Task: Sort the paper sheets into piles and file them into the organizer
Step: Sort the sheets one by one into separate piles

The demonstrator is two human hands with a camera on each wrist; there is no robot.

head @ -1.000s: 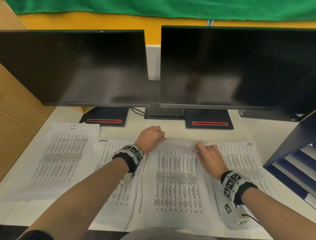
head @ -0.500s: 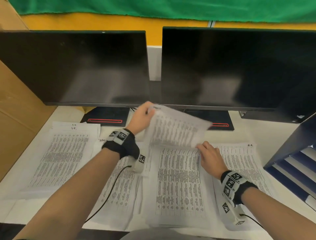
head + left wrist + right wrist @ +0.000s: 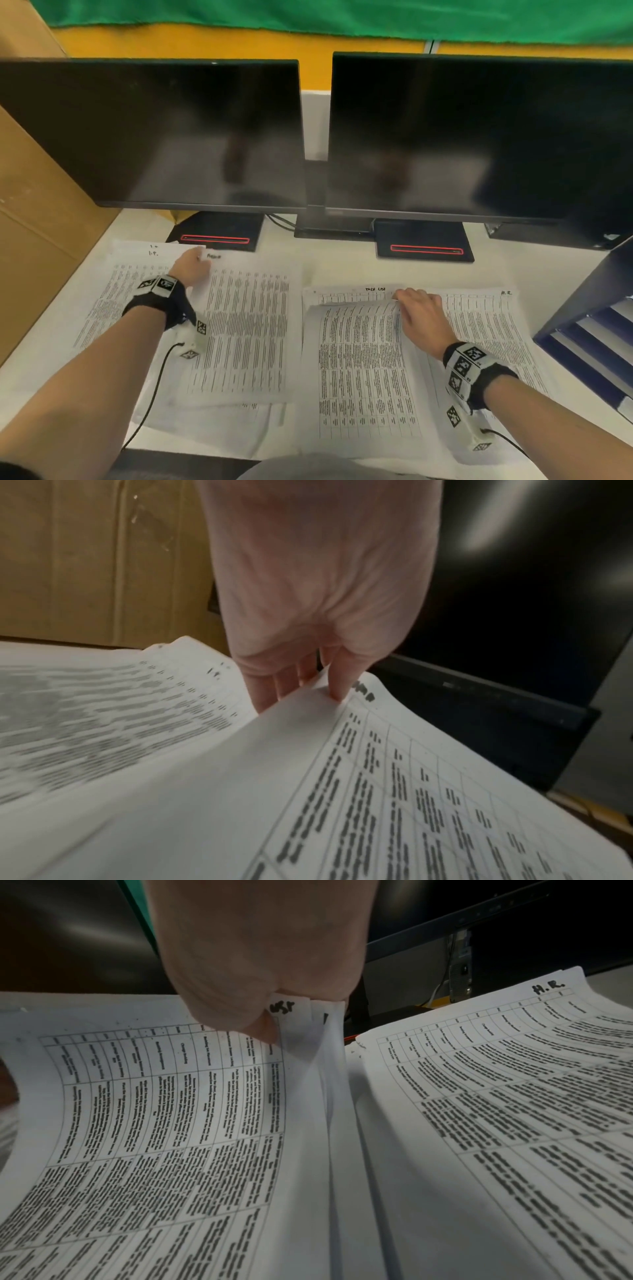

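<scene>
Printed paper sheets lie in four groups across the white desk. My left hand [image 3: 200, 260] pinches the top left corner of one sheet [image 3: 246, 325], which lies on the second pile from the left; the left wrist view shows my fingers [image 3: 337, 688] curled on that corner. The far left pile [image 3: 113, 291] lies beside it. My right hand [image 3: 399, 297] pinches the raised top right corner of the top sheet on the middle stack [image 3: 356, 363], with the thumb [image 3: 263, 1027] on top. A pile marked "H.R." [image 3: 489, 329] lies to the right. The dark blue organizer [image 3: 589, 308] stands at the right edge.
Two dark monitors [image 3: 154, 137] [image 3: 479, 137] stand close behind the papers on black bases [image 3: 219, 233]. A cardboard wall [image 3: 30, 222] borders the left side. Bare desk [image 3: 342, 270] runs between the bases and the paper tops.
My left hand lifted a sheet off the middle stack, carried it left and brought it down on the second pile. My right hand stayed on the stack, now raising its top sheet's corner.
</scene>
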